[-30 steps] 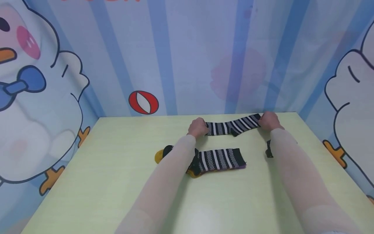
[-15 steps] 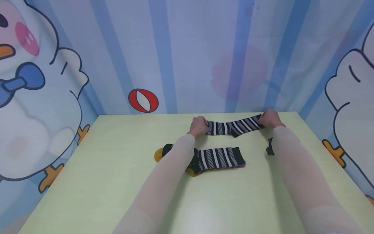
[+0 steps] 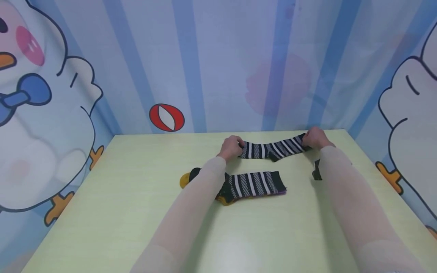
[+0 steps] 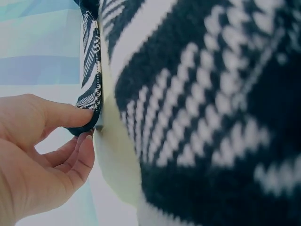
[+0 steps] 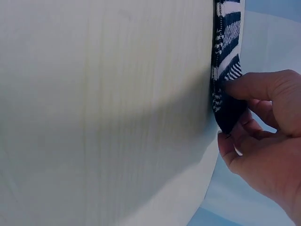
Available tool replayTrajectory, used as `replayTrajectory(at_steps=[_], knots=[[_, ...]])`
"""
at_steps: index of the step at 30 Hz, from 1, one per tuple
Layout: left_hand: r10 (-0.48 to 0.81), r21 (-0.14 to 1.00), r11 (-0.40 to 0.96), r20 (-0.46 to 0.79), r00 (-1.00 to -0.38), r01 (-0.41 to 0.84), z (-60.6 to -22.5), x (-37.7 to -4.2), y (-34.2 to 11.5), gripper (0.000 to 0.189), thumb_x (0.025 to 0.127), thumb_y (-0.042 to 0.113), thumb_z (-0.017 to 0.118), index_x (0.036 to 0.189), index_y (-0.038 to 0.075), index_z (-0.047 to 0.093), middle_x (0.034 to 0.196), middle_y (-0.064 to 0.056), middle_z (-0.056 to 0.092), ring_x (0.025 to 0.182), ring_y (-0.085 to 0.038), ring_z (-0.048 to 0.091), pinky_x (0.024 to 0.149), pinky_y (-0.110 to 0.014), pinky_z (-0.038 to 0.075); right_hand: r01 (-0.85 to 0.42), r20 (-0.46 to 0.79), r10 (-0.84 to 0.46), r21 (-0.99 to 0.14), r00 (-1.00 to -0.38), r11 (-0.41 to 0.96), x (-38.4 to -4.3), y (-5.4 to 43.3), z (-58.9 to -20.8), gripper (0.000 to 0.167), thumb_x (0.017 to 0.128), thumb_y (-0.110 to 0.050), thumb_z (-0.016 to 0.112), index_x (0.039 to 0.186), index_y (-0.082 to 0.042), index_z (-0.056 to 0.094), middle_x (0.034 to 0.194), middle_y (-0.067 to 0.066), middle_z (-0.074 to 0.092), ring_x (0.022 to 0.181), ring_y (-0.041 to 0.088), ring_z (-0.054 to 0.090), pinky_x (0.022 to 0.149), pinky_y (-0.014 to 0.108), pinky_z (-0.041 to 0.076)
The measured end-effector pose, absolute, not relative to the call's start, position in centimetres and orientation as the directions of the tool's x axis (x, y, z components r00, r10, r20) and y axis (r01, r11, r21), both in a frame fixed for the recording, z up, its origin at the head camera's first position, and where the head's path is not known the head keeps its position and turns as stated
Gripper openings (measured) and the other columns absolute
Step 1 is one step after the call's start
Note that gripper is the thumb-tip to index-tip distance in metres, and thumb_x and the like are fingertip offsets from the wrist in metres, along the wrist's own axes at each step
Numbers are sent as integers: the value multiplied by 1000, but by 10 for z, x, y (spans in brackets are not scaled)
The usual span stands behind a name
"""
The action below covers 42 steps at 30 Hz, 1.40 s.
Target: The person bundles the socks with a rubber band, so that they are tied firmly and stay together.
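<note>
A black sock (image 3: 273,149) with white and grey stripes stretches between both hands near the table's back edge. My left hand (image 3: 230,148) pinches its toe end between thumb and fingers, plain in the left wrist view (image 4: 51,150). At the other end, my right hand (image 3: 316,138) pinches the dark cuff, seen in the right wrist view (image 5: 268,117). Closer to me lies a stack of striped socks (image 3: 257,184), with mustard and purple edges showing under the top one. My left forearm hides part of that stack.
Beside my right forearm a bit of another dark sock (image 3: 317,170) shows; the sleeve covers the rest. The pale table (image 3: 136,212) meets a printed blue curtain (image 3: 225,76) at the back, with more printed cloth at both sides.
The hands and the stretched sock stay almost where they were. The view has shifted slightly, and the sock's heel sits a touch lower.
</note>
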<state>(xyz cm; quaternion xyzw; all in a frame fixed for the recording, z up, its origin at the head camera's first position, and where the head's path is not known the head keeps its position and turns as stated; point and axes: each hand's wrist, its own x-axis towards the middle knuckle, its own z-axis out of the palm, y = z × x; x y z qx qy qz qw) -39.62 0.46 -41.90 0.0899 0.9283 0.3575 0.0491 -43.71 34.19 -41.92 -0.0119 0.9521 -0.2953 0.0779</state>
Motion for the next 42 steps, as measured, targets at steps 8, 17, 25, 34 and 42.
replayTrajectory(at_steps=[8,17,25,34,42], knots=[[206,660,738,-25,-978,138,-422,-395,3,32,92,-7,59,120,5,70,130,-10,62,117,-26,58,95,-34,49,-41,-130,-123,-507,-984,861,-438,337,-417,16,88,3,52,84,9,66,78,22,60,70,30,55,67,38,50],[217,649,747,-35,-975,143,-425,-394,5,31,92,-7,60,119,5,70,129,-11,62,114,-25,59,93,-33,49,-28,-139,-119,-527,-983,849,-428,336,-420,44,87,8,49,129,20,51,130,39,51,122,52,47,101,57,43],[222,648,748,-41,-974,143,-424,-393,5,31,92,-5,60,120,3,69,127,-11,63,112,-26,60,93,-34,50,-22,-126,-113,-569,-986,822,-426,343,-427,47,89,6,56,133,18,49,133,39,46,122,52,46,99,57,43],[211,695,708,-39,-977,125,-413,-391,-3,33,90,-7,58,121,1,67,127,-15,62,103,-25,59,80,-30,49,-56,-131,-166,-597,-977,800,-421,338,-412,54,88,4,53,139,17,43,142,39,36,108,42,46,81,44,44],[220,816,572,-62,-973,77,-408,-391,-13,39,85,-8,62,123,3,65,126,-14,60,81,-18,52,64,-27,43,-93,-112,-216,-650,-970,754,-407,335,-399,53,91,4,55,140,18,41,145,40,32,120,47,44,92,55,44]])
